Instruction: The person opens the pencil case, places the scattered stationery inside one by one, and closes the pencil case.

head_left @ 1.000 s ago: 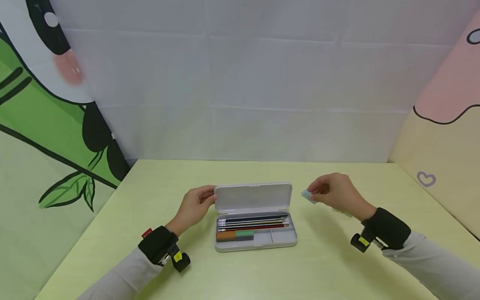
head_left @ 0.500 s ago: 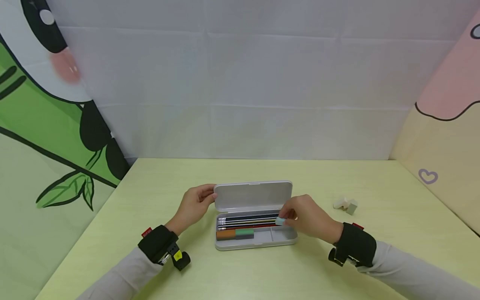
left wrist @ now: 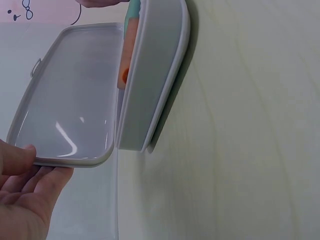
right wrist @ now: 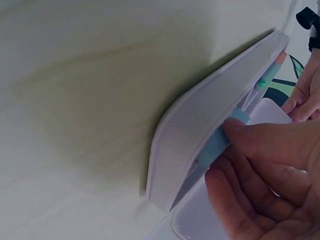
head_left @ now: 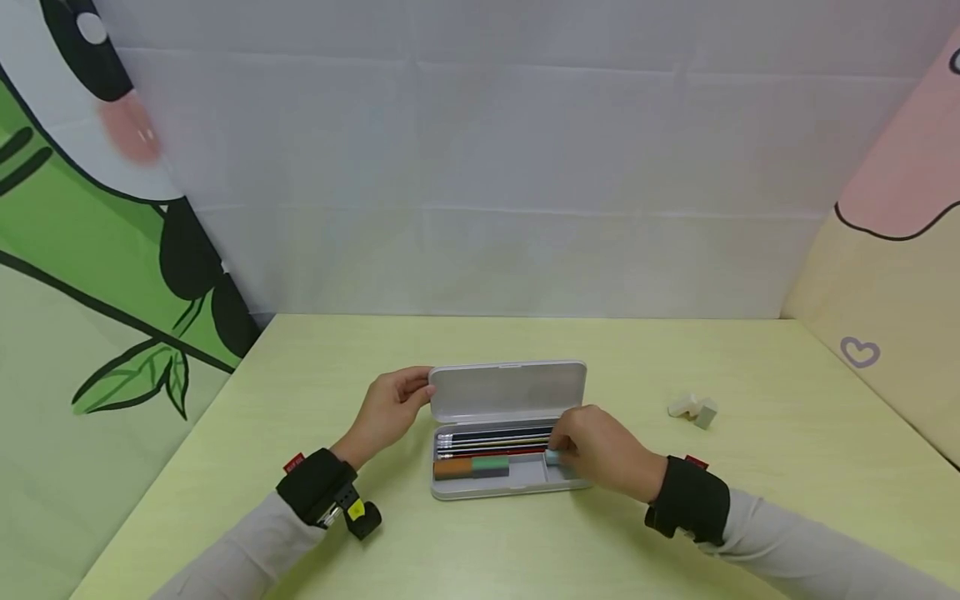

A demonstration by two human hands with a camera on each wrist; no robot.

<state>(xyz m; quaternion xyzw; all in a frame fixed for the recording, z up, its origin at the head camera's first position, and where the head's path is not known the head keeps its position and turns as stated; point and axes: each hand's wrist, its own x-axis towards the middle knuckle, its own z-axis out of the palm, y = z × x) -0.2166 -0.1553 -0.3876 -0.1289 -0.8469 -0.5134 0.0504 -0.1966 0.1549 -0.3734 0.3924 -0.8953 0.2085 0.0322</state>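
Observation:
A white pencil case (head_left: 487,492) lies with its lid (head_left: 508,394) raised. My left hand (head_left: 384,417) pinches the lid's left edge between thumb and fingers; the left wrist view has the thumb on the inner face. Above the case's right end, my right hand (head_left: 609,454) holds a light blue eraser (right wrist: 216,146) between thumb and fingers, low in the small right-hand compartment. In the head view the fingers cover much of the eraser. Several pencils (head_left: 491,438) lie along the back of the case. An orange and a green marker-like stick (head_left: 452,468) lies in front of them.
Two small whitish blocks (head_left: 693,409) sit on the yellow table (head_left: 480,550) to the right of the case. Behind the table hangs a pale cloth backdrop (head_left: 480,183), and cartoon-printed panels stand at both sides.
My right hand has moved left and down with the light blue eraser, from right of the case into its right compartment. The left hand has stayed on the lid.

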